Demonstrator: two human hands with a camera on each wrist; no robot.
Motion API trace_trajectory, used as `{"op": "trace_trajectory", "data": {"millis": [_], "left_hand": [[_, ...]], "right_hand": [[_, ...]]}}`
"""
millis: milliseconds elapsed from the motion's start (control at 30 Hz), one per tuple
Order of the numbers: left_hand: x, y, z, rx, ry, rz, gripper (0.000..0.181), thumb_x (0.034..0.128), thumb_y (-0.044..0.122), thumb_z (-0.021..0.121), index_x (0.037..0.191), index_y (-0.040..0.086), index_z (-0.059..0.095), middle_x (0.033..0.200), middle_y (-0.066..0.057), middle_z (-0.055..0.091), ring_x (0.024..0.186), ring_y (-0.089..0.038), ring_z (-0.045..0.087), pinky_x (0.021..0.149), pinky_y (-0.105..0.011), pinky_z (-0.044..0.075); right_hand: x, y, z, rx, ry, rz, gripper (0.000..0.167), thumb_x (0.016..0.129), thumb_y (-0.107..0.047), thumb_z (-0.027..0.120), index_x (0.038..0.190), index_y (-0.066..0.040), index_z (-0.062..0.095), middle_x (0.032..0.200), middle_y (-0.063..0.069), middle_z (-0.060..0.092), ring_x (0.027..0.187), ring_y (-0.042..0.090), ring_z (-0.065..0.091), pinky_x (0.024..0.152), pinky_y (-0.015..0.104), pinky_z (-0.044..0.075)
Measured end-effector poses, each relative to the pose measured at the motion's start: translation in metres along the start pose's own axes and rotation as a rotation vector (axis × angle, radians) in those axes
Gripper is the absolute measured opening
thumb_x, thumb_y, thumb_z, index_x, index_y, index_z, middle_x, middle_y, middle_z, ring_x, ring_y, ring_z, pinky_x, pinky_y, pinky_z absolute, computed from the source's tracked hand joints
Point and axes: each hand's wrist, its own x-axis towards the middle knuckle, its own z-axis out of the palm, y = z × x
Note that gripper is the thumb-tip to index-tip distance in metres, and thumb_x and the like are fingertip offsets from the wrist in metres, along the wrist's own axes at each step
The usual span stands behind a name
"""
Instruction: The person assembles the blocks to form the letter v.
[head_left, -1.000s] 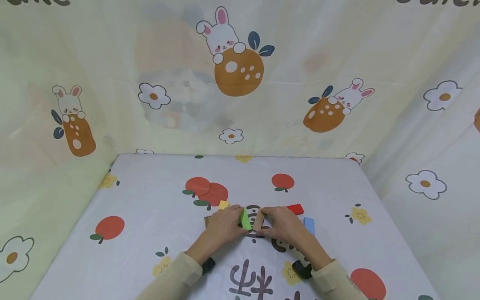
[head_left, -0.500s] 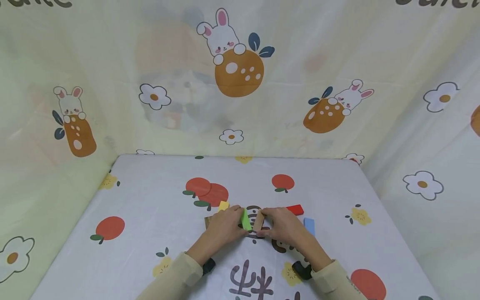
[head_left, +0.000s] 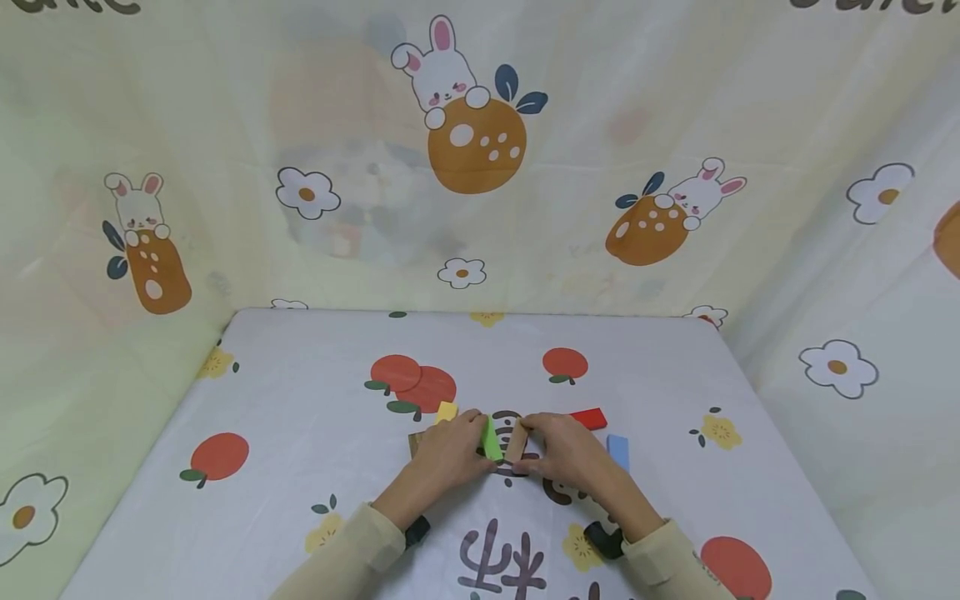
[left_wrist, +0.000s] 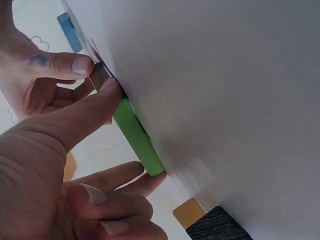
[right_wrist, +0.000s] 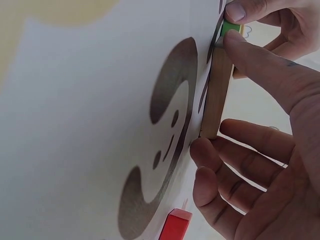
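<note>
My left hand (head_left: 450, 448) holds a green block (head_left: 491, 439) between thumb and fingers, low at the tabletop. Facing it, my right hand (head_left: 564, 448) grips a tan wooden block (head_left: 517, 439) by its two ends. The blocks slant towards each other, with their near ends closer and a narrow gap between them. In the left wrist view, the thumb presses one end of the green block (left_wrist: 137, 140) and fingertips the other. The right wrist view has the wooden block (right_wrist: 216, 95) spanning thumb to fingers.
Beyond the left hand lie a yellow block (head_left: 447, 411) and a dark brown block (head_left: 415, 442), partly covered. A red block (head_left: 590, 418) and a blue block (head_left: 618, 450) lie by the right hand. A printed cloth (head_left: 300, 400) covers the table; curtains surround it.
</note>
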Motion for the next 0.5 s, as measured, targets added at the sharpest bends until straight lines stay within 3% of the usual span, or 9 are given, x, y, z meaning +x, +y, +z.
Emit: {"op": "trace_trajectory", "data": {"millis": [267, 500], "left_hand": [[-0.0008, -0.0017, -0.0002, 0.003, -0.012, 0.006, 0.06, 0.0854, 0.043, 0.087, 0.131, 0.01, 0.068, 0.125, -0.004, 0.072, 0.08, -0.014, 0.062, 0.067, -0.028, 0.055], [-0.0017, -0.0018, 0.0002, 0.004, -0.015, 0.007, 0.064, 0.0853, 0.045, 0.087, 0.135, 0.009, 0.067, 0.135, -0.007, 0.07, 0.088, -0.018, 0.068, 0.076, -0.033, 0.061]], "right_hand": [[-0.0014, -0.0016, 0.0005, -0.008, -0.007, 0.021, 0.071, 0.075, -0.04, 0.097, 0.137, -0.014, 0.071, 0.134, 0.005, 0.074, 0.119, 0.023, 0.069, 0.107, 0.047, 0.058], [-0.0013, -0.0009, 0.0013, -0.008, -0.007, 0.024, 0.072, 0.075, -0.039, 0.097, 0.137, -0.014, 0.07, 0.134, 0.005, 0.074, 0.117, 0.022, 0.069, 0.106, 0.046, 0.059]]}}
